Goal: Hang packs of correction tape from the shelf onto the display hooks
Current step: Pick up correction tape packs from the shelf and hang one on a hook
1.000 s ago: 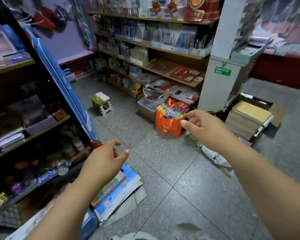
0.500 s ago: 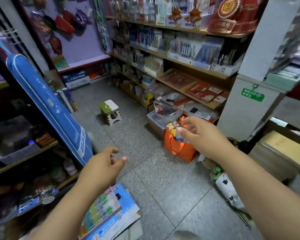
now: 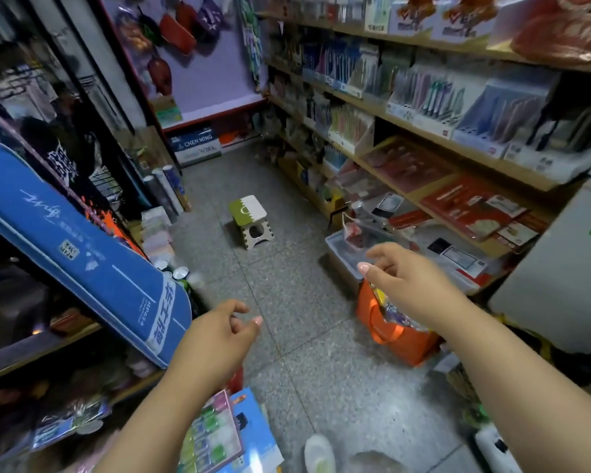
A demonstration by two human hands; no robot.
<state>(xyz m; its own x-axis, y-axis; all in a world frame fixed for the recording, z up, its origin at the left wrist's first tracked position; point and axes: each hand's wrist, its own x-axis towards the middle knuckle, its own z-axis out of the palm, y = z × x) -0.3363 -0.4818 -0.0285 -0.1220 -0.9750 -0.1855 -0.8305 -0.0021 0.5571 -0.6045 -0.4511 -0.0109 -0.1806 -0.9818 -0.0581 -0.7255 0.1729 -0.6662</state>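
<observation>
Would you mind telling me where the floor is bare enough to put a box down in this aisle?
The grey floor is bare down the middle, between the small stool, the blue bag and the orange bag. Another bare stretch runs from the stool back to the Chen Ming box. It is crowded along the right-hand shelves and beside the booklets at lower left.

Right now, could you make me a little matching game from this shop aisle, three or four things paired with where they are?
Things:
1. small stool
2. orange bag
3. blue case
4. right hand

Places:
A. leaning against the left shelves
B. alone on the floor mid-aisle
C. above the orange bag, holding nothing
D. on the floor by the right shelves

Pairs: 1-B, 2-D, 3-A, 4-C
</observation>
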